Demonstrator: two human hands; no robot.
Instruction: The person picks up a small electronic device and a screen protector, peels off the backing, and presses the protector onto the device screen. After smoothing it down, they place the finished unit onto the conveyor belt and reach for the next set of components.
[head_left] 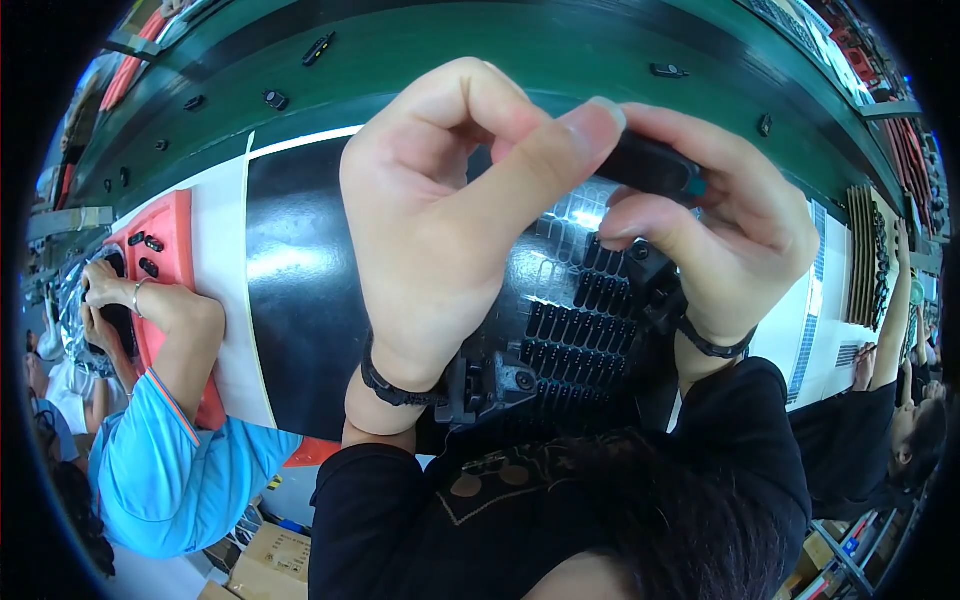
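Observation:
In front of me, a small black elongated device with a teal tip at one end is raised above the table. My right hand grips it between thumb and fingers around the teal end. At its other end, the thumb of my left hand presses on it with the fingers curled behind; those fingertips are partly hidden. Below both hands lies a tray with rows of slots, many holding similar black pieces. Each wrist wears a black strap with a bulky black mount.
Beyond the table runs a green conveyor belt carrying several small black devices. At left, a co-worker in a blue shirt handles plastic-wrapped items at a red tray. Brown stacked trays stand at right, near another person in black.

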